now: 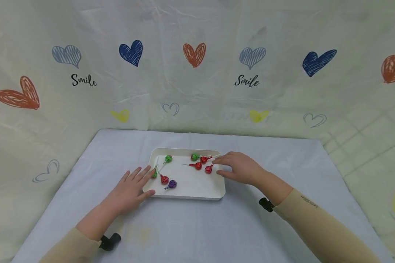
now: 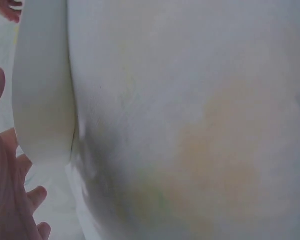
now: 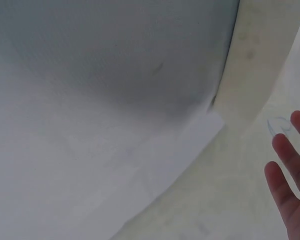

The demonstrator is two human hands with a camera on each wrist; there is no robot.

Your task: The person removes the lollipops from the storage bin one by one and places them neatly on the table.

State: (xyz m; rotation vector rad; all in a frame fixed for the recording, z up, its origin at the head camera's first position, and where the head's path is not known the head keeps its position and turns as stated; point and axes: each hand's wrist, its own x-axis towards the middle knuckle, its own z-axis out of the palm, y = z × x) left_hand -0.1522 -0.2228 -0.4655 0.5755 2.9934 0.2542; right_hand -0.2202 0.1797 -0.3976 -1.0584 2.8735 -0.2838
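A white rectangular tray [image 1: 191, 195] holds several wrapped lollipops. In its left part lie a green lollipop [image 1: 168, 158], another green one partly behind my left fingers, a red lollipop [image 1: 164, 179] and a purple lollipop [image 1: 172, 184]. Toward the right are a green lollipop [image 1: 195, 157] and three red ones, among them a red lollipop [image 1: 209, 169] close to my fingertips. My left hand [image 1: 128, 193] spreads its fingers over the tray's left rim, thumb at the front left corner. Over the right rim reaches my right hand [image 1: 240, 168], fingers extended, gripping nothing visible.
The tray stands on a table with a white cloth [image 1: 191, 233]. Behind rises a pale backdrop [image 1: 197, 91] printed with hearts and "Smile". A dark wrist camera [image 1: 110, 241] sits under the left wrist, another wrist camera [image 1: 266, 204] under the right.
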